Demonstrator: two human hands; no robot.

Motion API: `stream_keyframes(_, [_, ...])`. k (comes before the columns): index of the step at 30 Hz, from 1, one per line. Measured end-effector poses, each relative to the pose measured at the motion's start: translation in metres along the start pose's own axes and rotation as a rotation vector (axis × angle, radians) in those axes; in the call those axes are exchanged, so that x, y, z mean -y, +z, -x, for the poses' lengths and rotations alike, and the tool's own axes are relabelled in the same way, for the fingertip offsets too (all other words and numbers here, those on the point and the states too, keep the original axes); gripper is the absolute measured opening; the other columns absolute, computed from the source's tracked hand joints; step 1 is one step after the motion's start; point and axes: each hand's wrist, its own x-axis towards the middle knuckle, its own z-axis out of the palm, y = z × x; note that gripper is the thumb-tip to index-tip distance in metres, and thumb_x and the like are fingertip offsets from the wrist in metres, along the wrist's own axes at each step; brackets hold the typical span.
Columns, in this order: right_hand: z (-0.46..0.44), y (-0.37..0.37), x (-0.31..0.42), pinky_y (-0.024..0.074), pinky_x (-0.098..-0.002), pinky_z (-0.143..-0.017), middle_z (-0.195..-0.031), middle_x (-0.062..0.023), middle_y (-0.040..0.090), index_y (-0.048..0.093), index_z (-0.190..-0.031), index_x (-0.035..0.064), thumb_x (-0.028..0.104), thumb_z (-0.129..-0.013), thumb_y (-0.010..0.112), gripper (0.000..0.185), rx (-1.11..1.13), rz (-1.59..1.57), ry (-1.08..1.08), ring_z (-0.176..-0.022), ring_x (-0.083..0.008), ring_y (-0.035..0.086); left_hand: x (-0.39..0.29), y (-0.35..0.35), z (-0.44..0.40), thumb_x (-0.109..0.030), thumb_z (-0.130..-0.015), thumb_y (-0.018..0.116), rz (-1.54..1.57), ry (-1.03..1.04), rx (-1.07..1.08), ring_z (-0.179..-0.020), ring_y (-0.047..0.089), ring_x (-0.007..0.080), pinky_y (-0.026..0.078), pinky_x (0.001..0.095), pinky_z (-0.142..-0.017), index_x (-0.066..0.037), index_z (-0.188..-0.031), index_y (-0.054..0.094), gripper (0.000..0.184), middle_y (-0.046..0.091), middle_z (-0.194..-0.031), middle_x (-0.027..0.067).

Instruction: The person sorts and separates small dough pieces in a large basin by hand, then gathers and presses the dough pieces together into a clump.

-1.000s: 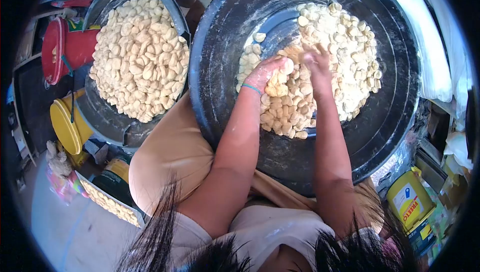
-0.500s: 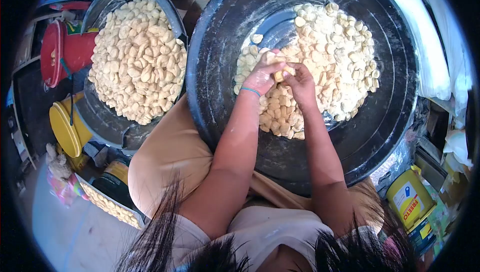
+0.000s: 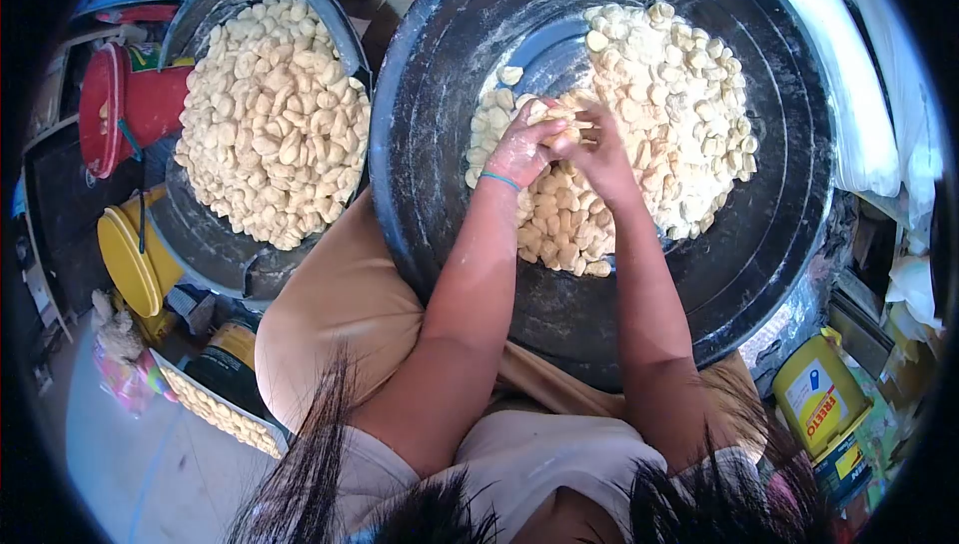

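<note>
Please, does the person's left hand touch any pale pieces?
Touching: the head view shows some pale pieces gripped in the left hand.

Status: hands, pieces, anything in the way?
Left hand holds pale pieces. Right hand close against it, blurred. Heaped pieces in black tub beneath. No obstruction visible.

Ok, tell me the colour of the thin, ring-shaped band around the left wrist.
Turquoise; the thin, ring-shaped band shows best in the head view.

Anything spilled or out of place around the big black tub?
No clear spill: the pale pieces lie inside the black tub. Only white, powdery-looking smears on its inner wall stand out against the dark surface.
</note>
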Motion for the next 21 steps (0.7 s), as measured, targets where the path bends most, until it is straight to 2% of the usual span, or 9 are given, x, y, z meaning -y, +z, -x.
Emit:
stream_keyframes(1, [0.0, 0.004, -0.006, 0.0485, -0.0276, -0.072, -0.108, -0.0111, 0.056, 0.051, -0.118, 0.0021, 0.013, -0.085, 0.064, 0.037, 0.038, 0.148, -0.113, -0.091, -0.0163, 0.058, 0.001, -0.001, -0.001, 0.002, -0.076, 0.065, 0.001, 0.028, -0.017, -0.09, 0.06, 0.0227, 0.053, 0.0355, -0.069, -0.01, -0.106, 0.047, 0.036, 0.056, -0.099, 0.0083])
stream_keyframes(3, [-0.001, 0.008, -0.008, 0.0483, -0.0259, -0.065, -0.1, -0.0081, 0.058, 0.052, -0.115, 0.0012, 0.016, -0.088, 0.061, 0.032, 0.073, 0.05, -0.16, -0.088, -0.0132, 0.059, 0.001, 0.0, -0.003, 0.0, -0.077, 0.065, 0.002, 0.085, -0.05, -0.09, 0.06, 0.0232, 0.054, 0.0363, -0.066, -0.01, -0.105, 0.047, 0.035, 0.056, -0.098, 0.008])
stream_keyframes(6, [0.0, 0.009, 0.001, 0.0491, -0.0238, -0.063, -0.09, -0.0063, 0.06, 0.056, -0.107, 0.0004, 0.018, -0.09, 0.058, 0.024, -0.1, -0.304, 0.184, -0.077, -0.0102, 0.059, -0.001, 0.003, -0.004, -0.003, -0.077, 0.065, 0.015, 0.085, -0.049, -0.089, 0.06, 0.023, 0.054, 0.0371, -0.066, -0.01, -0.103, 0.048, 0.032, 0.057, -0.098, 0.0083])
stream_keyframes(7, [-0.001, 0.01, 0.002, 0.0453, -0.0205, -0.054, -0.083, -0.0033, 0.059, 0.057, -0.101, 0.0009, 0.019, -0.094, 0.052, 0.02, -0.199, -0.142, 0.149, -0.065, -0.0076, 0.053, -0.002, 0.003, -0.005, -0.004, -0.077, 0.065, -0.012, 0.084, -0.054, -0.088, 0.06, 0.0223, 0.053, 0.0361, -0.065, -0.01, -0.102, 0.049, 0.031, 0.057, -0.098, 0.0077])
stream_keyframes(10, [-0.001, 0.004, -0.014, 0.043, -0.0202, -0.057, -0.078, -0.0006, 0.056, 0.058, -0.098, 0.0016, 0.021, -0.094, 0.051, 0.02, -0.343, -0.349, 0.248, -0.063, -0.0075, 0.048, -0.003, 0.005, -0.005, -0.007, -0.076, 0.063, -0.095, 0.083, -0.065, -0.085, 0.059, 0.0203, 0.05, 0.033, -0.063, -0.011, -0.099, 0.051, 0.027, 0.056, -0.097, 0.0058])
stream_keyframes(11, [-0.004, 0.003, -0.027, 0.0428, -0.0226, -0.065, -0.08, -0.0005, 0.055, 0.058, -0.096, 0.0019, 0.023, -0.094, 0.053, 0.022, -0.407, -0.254, 0.177, -0.068, -0.0091, 0.048, -0.005, 0.006, -0.003, -0.007, -0.075, 0.061, -0.102, 0.065, -0.073, -0.085, 0.057, 0.0182, 0.047, 0.0316, -0.065, -0.012, -0.102, 0.052, 0.029, 0.056, -0.097, 0.0046])
stream_keyframes(14, [-0.008, 0.001, -0.041, 0.0434, -0.0268, -0.074, -0.086, -0.0014, 0.056, 0.057, -0.101, 0.0015, 0.023, -0.092, 0.056, 0.023, -0.254, -0.065, 0.061, -0.077, -0.0106, 0.05, -0.007, 0.003, 0.001, -0.007, -0.075, 0.06, -0.126, 0.049, -0.064, -0.089, 0.055, 0.0169, 0.046, 0.0334, -0.07, -0.014, -0.105, 0.053, 0.032, 0.055, -0.1, 0.0041])
stream_keyframes(18, [-0.002, 0.01, -0.009, 0.0439, -0.0263, -0.075, -0.097, -0.004, 0.058, 0.048, -0.124, 0.0031, 0.015, -0.087, 0.062, 0.041, 0.084, -0.131, 0.167, -0.084, -0.011, 0.053, -0.002, 0.0, 0.001, -0.006, -0.076, 0.059, -0.213, 0.025, -0.041, -0.093, 0.053, 0.0153, 0.046, 0.0319, -0.075, -0.015, -0.109, 0.052, 0.036, 0.053, -0.104, 0.0014])
stream_keyframes(21, [-0.006, 0.008, 0.0, 0.0434, -0.0229, -0.073, -0.097, -0.006, 0.059, 0.052, -0.121, 0.0027, 0.013, -0.088, 0.061, 0.036, 0.141, -0.193, 0.128, -0.081, -0.0104, 0.053, -0.005, 0.0, -0.001, -0.003, -0.072, 0.06, -0.227, 0.029, 0.062, -0.094, 0.055, 0.019, 0.045, 0.0327, -0.082, -0.011, -0.108, 0.051, 0.038, 0.056, -0.101, 0.0042])
